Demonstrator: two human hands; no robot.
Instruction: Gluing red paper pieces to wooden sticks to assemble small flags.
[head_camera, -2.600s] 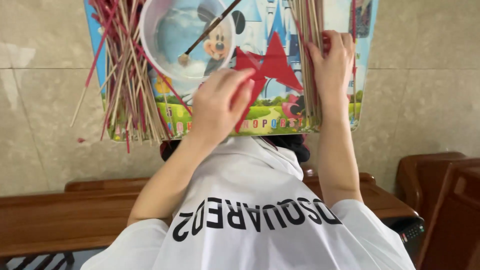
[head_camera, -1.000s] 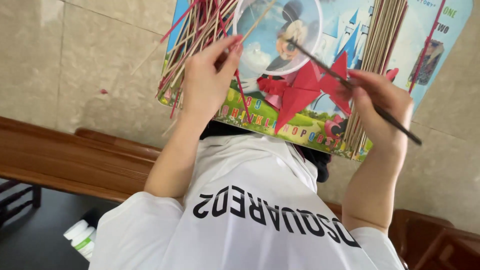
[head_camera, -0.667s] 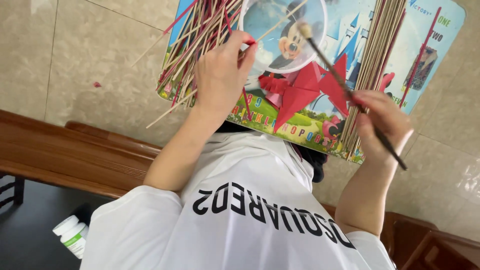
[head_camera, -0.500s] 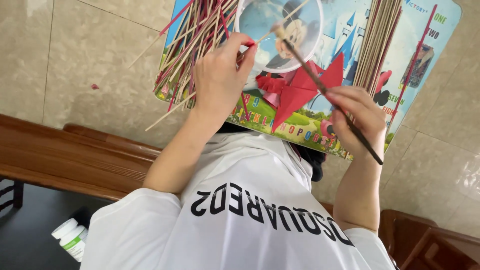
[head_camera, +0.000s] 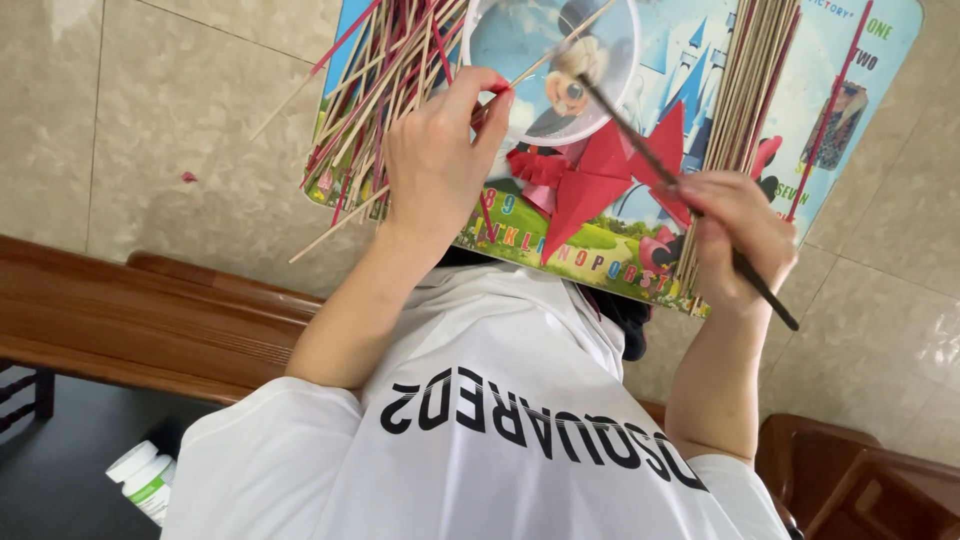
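Observation:
My left hand (head_camera: 435, 165) pinches a thin tan stick (head_camera: 545, 55) at the near rim of a clear round bowl (head_camera: 510, 40). A slim dark brush (head_camera: 640, 130) is gripped in my right hand (head_camera: 735, 235), its tip reaching into the bowl. Between my hands lies a red folded paper piece (head_camera: 600, 185). All of this rests on a colourful cartoon board (head_camera: 860, 100). Loose red and tan sticks (head_camera: 380, 90) are heaped under my left hand. A neat bundle of sticks (head_camera: 755, 90) lies beside my right hand.
My white shirt (head_camera: 500, 450) fills the bottom of the view. A brown wooden bench (head_camera: 150, 320) runs along the left over beige floor tiles (head_camera: 120, 120). A white bottle with a green label (head_camera: 145, 480) lies at the bottom left. More brown wooden furniture (head_camera: 860, 470) stands at the bottom right.
Earlier the brush lay in the bowl and my right hand rested on the stick bundle. My right hand now holds the brush. My left hand has moved up to the bowl's rim.

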